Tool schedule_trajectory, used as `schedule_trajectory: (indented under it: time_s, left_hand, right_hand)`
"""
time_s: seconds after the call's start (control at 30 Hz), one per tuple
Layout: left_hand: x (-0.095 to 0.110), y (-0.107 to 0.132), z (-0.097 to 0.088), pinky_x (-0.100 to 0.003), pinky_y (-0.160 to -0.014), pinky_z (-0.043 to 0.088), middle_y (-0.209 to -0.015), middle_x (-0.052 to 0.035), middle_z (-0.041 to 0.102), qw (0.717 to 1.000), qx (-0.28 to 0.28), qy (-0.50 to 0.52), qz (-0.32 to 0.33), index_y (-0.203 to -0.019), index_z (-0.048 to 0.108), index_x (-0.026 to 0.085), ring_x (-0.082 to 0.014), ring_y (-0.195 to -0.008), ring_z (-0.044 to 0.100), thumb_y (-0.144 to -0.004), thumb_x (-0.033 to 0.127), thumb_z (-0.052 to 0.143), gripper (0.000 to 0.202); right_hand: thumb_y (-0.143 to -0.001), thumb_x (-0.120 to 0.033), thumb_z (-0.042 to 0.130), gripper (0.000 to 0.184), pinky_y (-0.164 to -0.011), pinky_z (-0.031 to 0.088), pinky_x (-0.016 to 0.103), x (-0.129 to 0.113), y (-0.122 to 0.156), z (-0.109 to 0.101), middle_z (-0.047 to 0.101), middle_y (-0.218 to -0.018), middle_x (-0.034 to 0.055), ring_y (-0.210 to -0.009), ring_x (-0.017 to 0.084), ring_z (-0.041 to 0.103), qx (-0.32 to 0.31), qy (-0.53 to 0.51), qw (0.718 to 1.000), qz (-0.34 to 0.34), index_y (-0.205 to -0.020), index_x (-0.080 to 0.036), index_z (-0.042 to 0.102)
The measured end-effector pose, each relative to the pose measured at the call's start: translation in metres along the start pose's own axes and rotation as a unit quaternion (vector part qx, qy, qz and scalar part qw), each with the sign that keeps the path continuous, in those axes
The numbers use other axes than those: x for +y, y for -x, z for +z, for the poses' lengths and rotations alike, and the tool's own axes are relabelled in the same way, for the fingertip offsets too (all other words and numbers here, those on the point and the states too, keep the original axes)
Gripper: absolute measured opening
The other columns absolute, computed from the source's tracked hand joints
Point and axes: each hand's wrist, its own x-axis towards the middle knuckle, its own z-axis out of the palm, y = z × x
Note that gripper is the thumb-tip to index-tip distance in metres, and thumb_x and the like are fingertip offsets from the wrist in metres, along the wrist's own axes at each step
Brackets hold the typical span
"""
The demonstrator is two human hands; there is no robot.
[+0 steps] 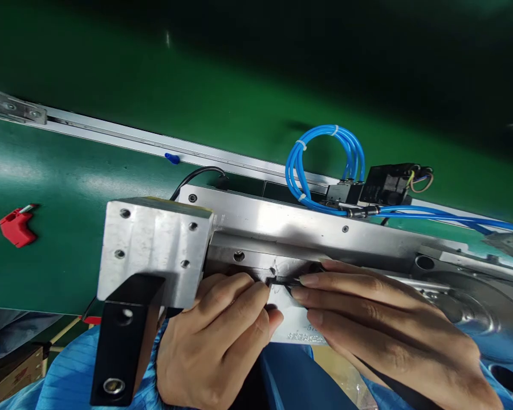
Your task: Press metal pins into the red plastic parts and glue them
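My left hand (216, 341) is closed at the near edge of a long silver metal assembly (282, 222), its fingers curled and the thumb below. From its fingertips a small thin dark piece (277, 280) reaches across toward my right hand (389, 324); its kind is unclear. The right fingers are long and close together, their tips pressed at the dark piece's other end, with the thumb hidden. Under the fingertips lies a metal plate (288, 316) with engraved marks. A metal block (154, 239) with several holes and a black bracket (126, 336) stand left of my left hand.
A coil of blue air tubing (294, 165) and a black valve unit (389, 182) sit behind the assembly. An aluminium rail (132, 142) crosses the green table (68, 165). A red tool-like object (17, 228) and a small blue piece (171, 158) lie to the left.
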Motion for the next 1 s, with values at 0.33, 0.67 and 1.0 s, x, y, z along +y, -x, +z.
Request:
schedule_trajectory:
  time_s: [0.33, 0.67, 1.0]
  left_hand:
    - [-0.0001, 0.0002, 0.0009, -0.039, -0.083, 0.054, -0.099, -0.0065, 0.075, 1.0, 0.009, 0.002, 0.009, -0.087, 0.068, 0.011, -0.0209, -0.097, 0.066, -0.101, 0.007, 0.067, 0.014]
    - [0.0003, 0.0009, 0.0002, -0.039, -0.085, 0.053, -0.099, -0.0063, 0.076, 1.0, 0.004, 0.005, 0.003, -0.088, 0.068, 0.012, -0.0209, -0.099, 0.065, -0.102, 0.008, 0.065, 0.015]
    - [-0.0001, 0.0013, -0.0002, -0.039, -0.085, 0.053, -0.099, -0.0067, 0.076, 1.0, 0.001, -0.002, 0.006, -0.088, 0.068, 0.012, -0.021, -0.098, 0.065, -0.102, 0.009, 0.066, 0.015]
  right_hand:
    - [-0.098, -0.008, 0.073, 0.021, -0.115, 0.059, 0.034, -0.0046, -0.0016, 0.0026, 0.081, -0.118, 0.0041, -0.123, 0.02, 0.073, 0.02, -0.014, 0.999, 0.027, -0.114, -0.021, 0.075]
    - [-0.097, -0.009, 0.074, 0.022, -0.114, 0.061, 0.036, -0.0058, -0.0036, 0.0024, 0.081, -0.117, 0.0017, -0.119, 0.021, 0.075, 0.03, -0.02, 0.998, 0.042, -0.113, -0.024, 0.075]
    - [-0.095, -0.008, 0.076, 0.026, -0.114, 0.061, 0.035, -0.0041, -0.0026, 0.0043, 0.081, -0.119, -0.0011, -0.118, 0.021, 0.076, 0.044, -0.028, 0.998, 0.042, -0.114, -0.026, 0.075]
